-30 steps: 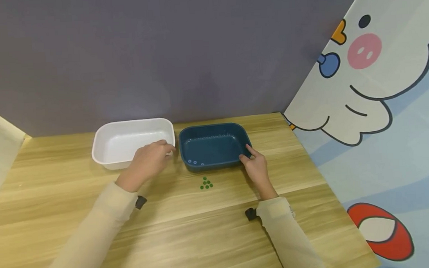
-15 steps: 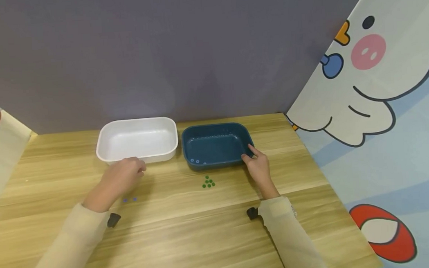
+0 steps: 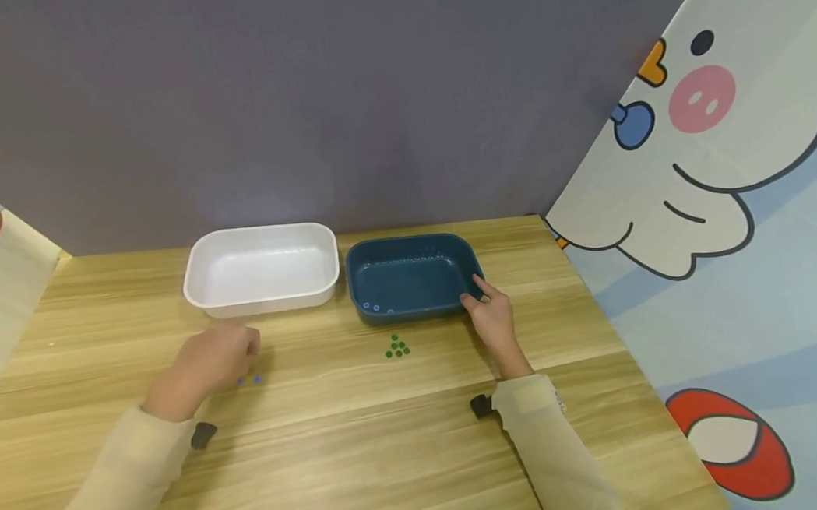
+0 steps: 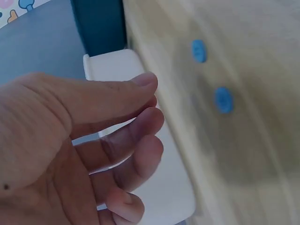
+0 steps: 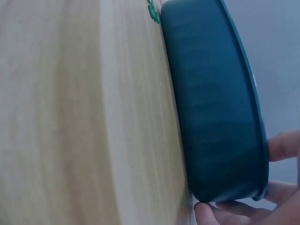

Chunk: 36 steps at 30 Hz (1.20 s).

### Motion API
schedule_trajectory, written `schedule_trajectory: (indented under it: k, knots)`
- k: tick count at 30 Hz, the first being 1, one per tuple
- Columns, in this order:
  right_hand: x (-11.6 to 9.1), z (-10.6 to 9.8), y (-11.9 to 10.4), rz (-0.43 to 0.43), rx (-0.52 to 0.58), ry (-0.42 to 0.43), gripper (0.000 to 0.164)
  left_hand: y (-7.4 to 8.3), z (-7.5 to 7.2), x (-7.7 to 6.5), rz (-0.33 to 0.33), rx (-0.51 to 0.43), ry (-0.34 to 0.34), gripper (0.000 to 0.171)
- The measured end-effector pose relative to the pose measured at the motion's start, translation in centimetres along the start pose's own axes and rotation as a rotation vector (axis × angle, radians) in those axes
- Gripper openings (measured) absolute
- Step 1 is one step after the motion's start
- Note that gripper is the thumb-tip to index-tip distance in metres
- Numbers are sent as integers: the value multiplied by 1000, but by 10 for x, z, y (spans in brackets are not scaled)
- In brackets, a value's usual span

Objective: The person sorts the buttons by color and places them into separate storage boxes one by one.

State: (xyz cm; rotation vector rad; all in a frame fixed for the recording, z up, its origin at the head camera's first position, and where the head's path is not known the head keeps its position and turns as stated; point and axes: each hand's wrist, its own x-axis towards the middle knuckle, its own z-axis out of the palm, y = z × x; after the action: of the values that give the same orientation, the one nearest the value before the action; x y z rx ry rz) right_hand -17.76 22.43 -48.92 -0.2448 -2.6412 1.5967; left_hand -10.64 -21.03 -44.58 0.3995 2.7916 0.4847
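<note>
My left hand hovers over the table just in front of the white tray, its fingers loosely bent and nothing seen between them. Two small blue buttons lie on the wood beside it; in the head view one blue button shows just right of the hand. My right hand grips the near right corner of the dark teal tray, fingers at the rim and side. Inside that tray, a few light blue buttons sit along the near left corner.
The white tray stands left of the teal one, against a grey panel. Several green buttons form a small triangle in front of the teal tray. A cartoon-printed wall borders the wooden table on the right.
My left hand has moved left and toward me, from between the two trays to beside the blue buttons, which have come into view. The right hand stays on the teal tray.
</note>
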Motion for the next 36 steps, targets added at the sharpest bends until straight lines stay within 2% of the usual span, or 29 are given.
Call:
schedule_trajectory:
  k: [2, 4, 11, 16, 29, 36]
  knots:
    - [0, 0, 0, 3, 0, -1, 59, -1, 3, -1, -17, -13, -40, 18]
    - [-1, 0, 1, 3, -5, 0, 59, -2, 5, -2, -19, -3, -46, 14]
    - [-1, 0, 1, -6, 1, -12, 59, -1, 13, -2, -15, 14, -31, 25]
    - [-2, -1, -1, -5, 7, -24, 59, 2, 13, -2, -1, 29, -17, 25]
    - [-2, -1, -2, -9, 5, -15, 58, 2, 15, -3, 25, 29, -40, 27]
    - [1, -1, 0, 0, 9, -16, 58, 2, 20, -1, 39, 24, -9, 32]
